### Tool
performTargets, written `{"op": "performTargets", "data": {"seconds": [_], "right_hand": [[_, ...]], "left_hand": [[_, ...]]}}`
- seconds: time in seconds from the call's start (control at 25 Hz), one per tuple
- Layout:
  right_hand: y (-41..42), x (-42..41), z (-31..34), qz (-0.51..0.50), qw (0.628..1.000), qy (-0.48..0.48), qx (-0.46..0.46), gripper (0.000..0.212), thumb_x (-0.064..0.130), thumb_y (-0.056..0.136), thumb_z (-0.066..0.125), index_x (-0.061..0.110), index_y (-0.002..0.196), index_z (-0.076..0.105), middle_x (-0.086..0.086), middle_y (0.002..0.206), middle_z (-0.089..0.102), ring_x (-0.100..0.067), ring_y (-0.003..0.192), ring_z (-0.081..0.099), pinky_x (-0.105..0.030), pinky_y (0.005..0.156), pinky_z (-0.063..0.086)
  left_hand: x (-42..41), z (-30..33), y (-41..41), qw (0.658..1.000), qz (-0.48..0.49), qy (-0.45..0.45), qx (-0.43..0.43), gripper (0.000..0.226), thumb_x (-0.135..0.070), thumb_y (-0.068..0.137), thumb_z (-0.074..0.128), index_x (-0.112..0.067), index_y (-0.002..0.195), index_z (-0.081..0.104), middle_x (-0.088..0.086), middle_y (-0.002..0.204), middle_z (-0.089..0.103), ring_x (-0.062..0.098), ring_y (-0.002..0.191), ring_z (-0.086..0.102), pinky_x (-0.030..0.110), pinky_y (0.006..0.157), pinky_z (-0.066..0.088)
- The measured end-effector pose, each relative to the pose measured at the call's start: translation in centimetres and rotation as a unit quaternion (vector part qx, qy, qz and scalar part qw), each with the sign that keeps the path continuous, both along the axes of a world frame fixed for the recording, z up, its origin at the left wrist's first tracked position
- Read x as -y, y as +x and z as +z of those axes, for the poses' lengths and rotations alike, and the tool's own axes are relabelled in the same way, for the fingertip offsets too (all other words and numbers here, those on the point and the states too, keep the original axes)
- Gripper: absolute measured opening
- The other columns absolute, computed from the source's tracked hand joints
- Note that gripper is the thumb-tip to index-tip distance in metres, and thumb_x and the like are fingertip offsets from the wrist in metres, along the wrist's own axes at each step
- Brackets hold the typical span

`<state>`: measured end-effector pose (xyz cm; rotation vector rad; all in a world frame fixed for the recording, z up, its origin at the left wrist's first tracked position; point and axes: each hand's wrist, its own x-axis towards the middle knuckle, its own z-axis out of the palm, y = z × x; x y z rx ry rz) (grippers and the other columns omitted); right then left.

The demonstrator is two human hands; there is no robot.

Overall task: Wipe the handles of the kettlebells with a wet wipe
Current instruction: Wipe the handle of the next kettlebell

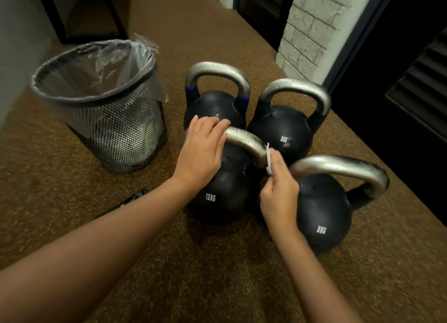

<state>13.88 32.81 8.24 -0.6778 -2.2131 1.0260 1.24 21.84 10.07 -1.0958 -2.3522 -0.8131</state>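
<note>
Steel handle (246, 141) of 12KG kettlebell (225, 189), arching upright, left hand (200, 151) curled over one end.
Right hand (280, 192) pinches white wipe (268, 159) against the other end. Four kettlebells; one bin (101, 105) beyond the left hand.

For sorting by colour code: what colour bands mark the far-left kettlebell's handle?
Blue bands, head view.

Both forearms are bare to the left hand (202, 151) and right hand (280, 193); no sleeves, rings or watch.
</note>
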Motion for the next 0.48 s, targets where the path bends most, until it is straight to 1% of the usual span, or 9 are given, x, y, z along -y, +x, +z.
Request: {"op": "performTargets", "data": {"seconds": [0.08,0.12,0.24,0.28,0.4,0.48], "right_hand": [[0.0,0.7,-0.7,-0.016,0.998,-0.06,0.007,0.054,-0.008,0.091,0.038,0.01,0.142,0.034,-0.007,0.146,0.039,-0.011,0.135,0.035,-0.018,0.113,0.023],[-0.3,0.9,-0.5,-0.01,0.998,-0.06,0.001,0.054,-0.007,0.092,0.037,0.01,0.143,0.032,-0.007,0.148,0.036,-0.012,0.137,0.032,-0.019,0.114,0.022],[-0.7,2.6,0.0,0.017,1.0,0.008,-0.021,0.061,-0.011,0.09,0.036,0.01,0.146,0.024,-0.007,0.155,0.019,-0.013,0.143,0.014,-0.006,0.111,0.01],[-0.6,3.2,-0.3,0.014,0.999,0.008,-0.029,0.063,-0.013,0.09,0.036,0.011,0.146,0.021,-0.006,0.156,0.013,-0.014,0.143,0.011,-0.003,0.11,0.007],[-0.7,4.6,-1.0,-0.018,0.999,-0.026,-0.042,0.063,-0.013,0.091,0.034,0.01,0.146,0.012,0.0,0.153,0.002,-0.016,0.144,0.007,-0.003,0.109,0.009],[-1.2,5.0,-1.1,-0.031,0.998,-0.018,-0.044,0.06,-0.011,0.093,0.034,0.005,0.146,0.013,-0.003,0.153,0.001,-0.013,0.142,0.003,-0.002,0.108,0.009]], "left_hand": [[0.0,0.0,0.0,1.0,0.004,0.004,-0.003,0.037,-0.022,0.096,0.032,-0.009,0.123,0.053,0.009,0.114,0.055,0.022,0.114,0.047,0.039,0.114,0.018],[-0.1,0.0,0.1,1.0,0.005,0.005,-0.004,0.037,-0.022,0.096,0.033,-0.009,0.123,0.054,0.009,0.115,0.055,0.022,0.114,0.047,0.04,0.114,0.018],[-0.1,-0.1,0.0,1.0,0.003,0.002,0.003,0.037,-0.022,0.096,0.033,-0.009,0.124,0.053,0.01,0.116,0.055,0.023,0.116,0.047,0.04,0.115,0.017],[0.0,-0.1,0.0,1.0,0.001,0.002,0.006,0.038,-0.022,0.096,0.032,-0.009,0.124,0.053,0.01,0.117,0.054,0.023,0.117,0.047,0.041,0.115,0.017],[0.1,0.1,0.0,1.0,-0.004,0.0,0.012,0.039,-0.024,0.096,0.03,-0.009,0.125,0.052,0.01,0.118,0.054,0.023,0.118,0.046,0.041,0.115,0.018],[0.1,0.1,0.0,1.0,-0.002,0.001,0.01,0.038,-0.024,0.096,0.031,-0.009,0.125,0.052,0.01,0.117,0.054,0.023,0.117,0.046,0.041,0.115,0.018]]}}
